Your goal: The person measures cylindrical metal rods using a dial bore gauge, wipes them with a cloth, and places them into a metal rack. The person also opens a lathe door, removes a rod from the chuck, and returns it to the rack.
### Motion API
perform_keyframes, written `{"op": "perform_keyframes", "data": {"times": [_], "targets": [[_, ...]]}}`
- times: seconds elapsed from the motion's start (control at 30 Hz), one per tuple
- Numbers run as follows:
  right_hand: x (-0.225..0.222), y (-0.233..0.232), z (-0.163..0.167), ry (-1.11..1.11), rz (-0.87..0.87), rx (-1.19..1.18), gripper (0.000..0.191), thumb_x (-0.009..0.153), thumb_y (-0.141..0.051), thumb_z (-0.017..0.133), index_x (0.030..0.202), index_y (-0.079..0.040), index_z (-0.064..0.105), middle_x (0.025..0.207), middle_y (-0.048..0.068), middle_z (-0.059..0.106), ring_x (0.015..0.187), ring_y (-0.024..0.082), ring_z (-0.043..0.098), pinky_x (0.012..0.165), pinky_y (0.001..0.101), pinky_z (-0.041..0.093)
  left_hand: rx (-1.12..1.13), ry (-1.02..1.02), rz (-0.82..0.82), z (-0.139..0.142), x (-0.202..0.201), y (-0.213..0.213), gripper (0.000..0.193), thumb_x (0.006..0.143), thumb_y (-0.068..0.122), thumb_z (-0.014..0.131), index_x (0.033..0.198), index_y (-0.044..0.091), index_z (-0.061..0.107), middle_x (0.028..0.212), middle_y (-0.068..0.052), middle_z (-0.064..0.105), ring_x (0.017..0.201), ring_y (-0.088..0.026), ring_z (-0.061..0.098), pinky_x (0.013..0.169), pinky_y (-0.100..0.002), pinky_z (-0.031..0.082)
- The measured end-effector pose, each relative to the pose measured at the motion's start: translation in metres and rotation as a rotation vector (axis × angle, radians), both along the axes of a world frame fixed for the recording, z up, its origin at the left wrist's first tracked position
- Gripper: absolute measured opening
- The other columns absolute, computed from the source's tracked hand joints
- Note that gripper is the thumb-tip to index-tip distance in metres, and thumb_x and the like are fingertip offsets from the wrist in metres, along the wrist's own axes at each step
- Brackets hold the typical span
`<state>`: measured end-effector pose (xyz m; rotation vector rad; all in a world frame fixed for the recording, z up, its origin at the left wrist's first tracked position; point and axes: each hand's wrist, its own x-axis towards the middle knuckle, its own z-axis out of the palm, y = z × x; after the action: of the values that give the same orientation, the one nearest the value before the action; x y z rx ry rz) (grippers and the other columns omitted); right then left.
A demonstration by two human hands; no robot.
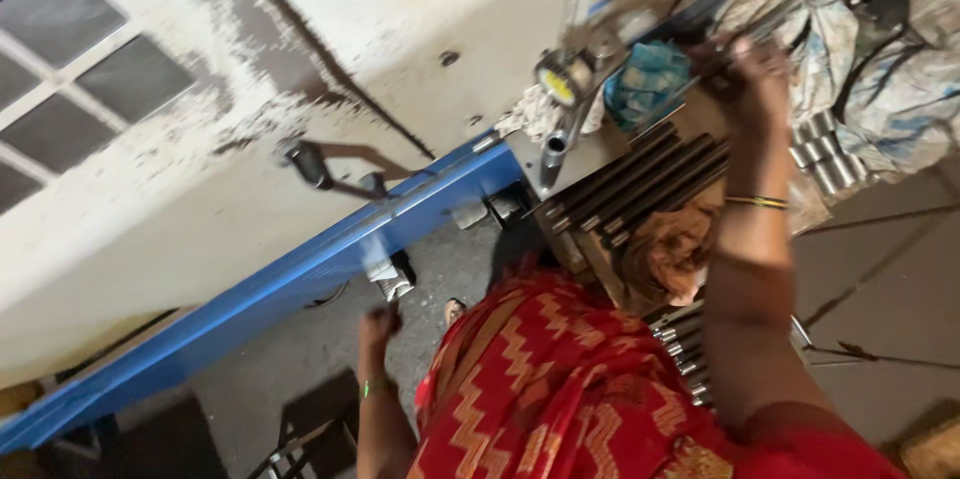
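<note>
The right hand (752, 74), at about one o'clock, reaches up to a thin metal rod (770, 24); motion blur hides whether its fingers close on it. Below it, dark steel bars (640, 184) lie in a row on the bench (600, 154), partly covered by the forearm. The left hand (380, 324), near six o'clock, seems curled shut around something small, but what cannot be made out. A dial gauge (557, 84) stands at twelve o'clock.
</note>
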<state>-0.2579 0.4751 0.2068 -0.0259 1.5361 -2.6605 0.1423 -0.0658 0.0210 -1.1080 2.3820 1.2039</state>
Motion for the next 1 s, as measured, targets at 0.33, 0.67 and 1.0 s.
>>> {"op": "perform_keyframes", "data": {"times": [0.33,0.67,1.0], "targets": [[0.097,-0.067,0.173,0.682,-0.079,0.263,0.007,0.118,-0.002,0.060,0.125,-0.002,0.060,0.093,0.006,0.059,0.077,0.015,0.058,0.073,0.0319,0.054,0.506,0.751,-0.344,0.171,-0.187,0.137,0.054,0.109,0.046,0.050,0.146,0.006,0.055,0.140,-0.015,0.064,0.102,-0.023,0.073,0.083,-0.034,0.059],[0.118,-0.124,0.171,0.790,0.146,0.257,0.015,0.112,0.010,0.063,0.122,0.001,0.055,0.107,0.013,0.071,0.094,0.018,0.072,0.084,0.0301,0.062,1.165,0.557,-0.303,0.235,-0.229,0.232,0.082,0.098,0.070,0.029,0.162,0.020,0.023,0.150,-0.027,0.050,0.105,-0.034,0.073,0.081,-0.046,0.061],[0.118,-0.133,0.179,0.697,0.149,0.276,0.027,0.111,0.015,0.066,0.129,0.000,0.051,0.111,0.011,0.068,0.102,0.017,0.070,0.090,0.0269,0.059,1.307,0.573,-0.160,0.201,-0.251,0.244,0.080,0.103,0.064,0.029,0.158,0.007,0.021,0.143,-0.023,0.057,0.120,-0.041,0.067,0.105,-0.043,0.054]]}}
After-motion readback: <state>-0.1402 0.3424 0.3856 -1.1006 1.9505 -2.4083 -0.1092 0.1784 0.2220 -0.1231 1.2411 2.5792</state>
